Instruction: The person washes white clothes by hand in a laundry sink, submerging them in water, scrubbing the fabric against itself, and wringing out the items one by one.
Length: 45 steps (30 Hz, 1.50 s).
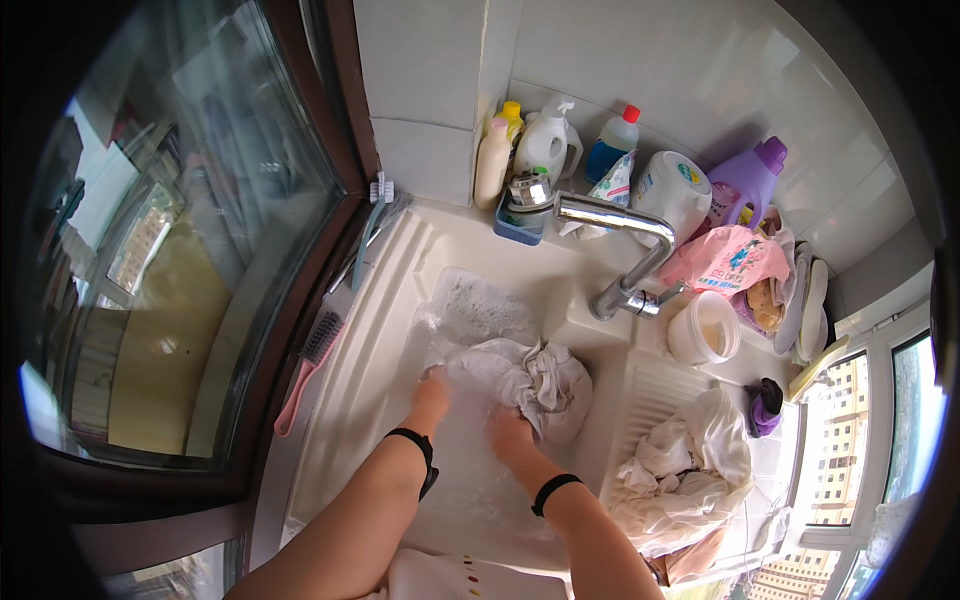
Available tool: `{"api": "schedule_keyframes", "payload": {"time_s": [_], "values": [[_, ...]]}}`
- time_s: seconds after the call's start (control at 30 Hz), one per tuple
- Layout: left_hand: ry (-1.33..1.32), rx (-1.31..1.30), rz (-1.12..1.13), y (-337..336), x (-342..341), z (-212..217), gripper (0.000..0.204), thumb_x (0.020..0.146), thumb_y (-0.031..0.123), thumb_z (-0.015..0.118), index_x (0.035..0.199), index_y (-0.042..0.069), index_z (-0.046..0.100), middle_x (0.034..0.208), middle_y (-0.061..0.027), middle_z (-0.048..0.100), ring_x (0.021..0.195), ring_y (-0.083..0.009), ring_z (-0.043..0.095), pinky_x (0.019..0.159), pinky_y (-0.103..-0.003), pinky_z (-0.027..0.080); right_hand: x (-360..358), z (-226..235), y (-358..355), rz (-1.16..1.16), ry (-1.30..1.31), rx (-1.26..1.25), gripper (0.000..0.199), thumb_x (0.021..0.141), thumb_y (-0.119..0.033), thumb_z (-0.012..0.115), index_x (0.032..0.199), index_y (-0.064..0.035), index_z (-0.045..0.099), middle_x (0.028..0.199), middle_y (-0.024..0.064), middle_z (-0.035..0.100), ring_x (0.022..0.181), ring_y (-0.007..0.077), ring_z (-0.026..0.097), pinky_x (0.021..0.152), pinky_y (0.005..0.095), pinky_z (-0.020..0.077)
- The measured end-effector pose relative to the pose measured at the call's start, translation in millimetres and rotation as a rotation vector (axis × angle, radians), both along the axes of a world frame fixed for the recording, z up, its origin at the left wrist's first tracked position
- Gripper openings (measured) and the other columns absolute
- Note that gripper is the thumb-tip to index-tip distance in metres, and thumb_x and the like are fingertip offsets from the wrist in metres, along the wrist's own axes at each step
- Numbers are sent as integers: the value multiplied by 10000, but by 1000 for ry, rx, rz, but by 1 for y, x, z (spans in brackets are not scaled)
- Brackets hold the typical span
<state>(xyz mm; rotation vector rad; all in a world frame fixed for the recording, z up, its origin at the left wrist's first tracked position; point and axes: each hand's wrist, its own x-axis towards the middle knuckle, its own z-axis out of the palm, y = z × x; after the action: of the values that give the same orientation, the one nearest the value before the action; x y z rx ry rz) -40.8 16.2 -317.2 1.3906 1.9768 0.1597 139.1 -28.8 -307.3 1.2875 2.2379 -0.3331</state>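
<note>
A wet white cloth (545,385) lies bunched in the soapy water of a cream-coloured sink (600,440). My left hand (430,396) is closed on the cloth's left end, its fingertips hidden by cloth and suds. At the near edge of the bundle, my right hand (511,434) grips the same cloth, its fingers partly under water. Both wrists wear black bands. White foam (480,305) gathers at the far end of the basin. A chrome faucet (640,260) reaches over the far rim.
On the ribbed board at right sits a pile of pale laundry (690,460). A white tub (703,328), a pink bag (728,260) and several detergent bottles (545,140) crowd the back ledge. A pink-handled brush (310,370) rests along the left rim, beside a brown-framed window (330,100).
</note>
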Motion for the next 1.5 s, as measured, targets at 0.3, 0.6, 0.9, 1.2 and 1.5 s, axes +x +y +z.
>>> {"api": "schedule_keyframes", "payload": {"time_s": [0.3, 0.6, 0.9, 1.2, 1.5], "values": [[480, -631, -836, -20, -22, 45, 474, 777, 182, 593, 1232, 128, 476, 1221, -80, 506, 1086, -278, 502, 883, -344, 420, -20, 63, -22, 25, 282, -549, 332, 703, -249, 606, 963, -44, 621, 929, 170, 610, 909, 307, 579, 727, 385, 462], [-997, -36, 328, -2, -33, 171, 881, 634, 328, 764, 1349, 123, 291, 1258, -165, 444, 1133, -228, 452, 908, -388, 386, 28, 182, 63, -523, 931, -16, 243, 690, -244, 633, 795, -26, 653, 761, 148, 625, 719, 248, 592, 673, 340, 455], [-823, -156, -187, -47, 34, 173, 537, 815, 341, 553, 1249, 65, 396, 1166, -111, 507, 1039, -253, 506, 833, -455, 432, -13, 264, 55, -519, 1185, 124, 280, 681, -267, 616, 800, -15, 645, 705, 183, 610, 679, 304, 575, 676, 360, 454], [-1260, 228, 330, -5, 5, 250, 315, 826, 254, 520, 1043, 28, 548, 953, -105, 614, 834, -233, 613, 670, -403, 516, 61, 186, 53, -739, 840, 378, 414, 768, -245, 566, 1103, -2, 541, 1054, 216, 578, 1012, 325, 547, 857, 361, 429], [-1536, 499, -1, -32, 38, 449, 239, 844, 174, 458, 1005, 19, 544, 929, -110, 614, 819, -223, 621, 697, -372, 526, 44, 111, 27, -630, 631, 222, 1188, 496, -358, 814, 1393, -109, 75, 1233, 250, 444, 1118, 360, 477, 926, 367, 405]]}}
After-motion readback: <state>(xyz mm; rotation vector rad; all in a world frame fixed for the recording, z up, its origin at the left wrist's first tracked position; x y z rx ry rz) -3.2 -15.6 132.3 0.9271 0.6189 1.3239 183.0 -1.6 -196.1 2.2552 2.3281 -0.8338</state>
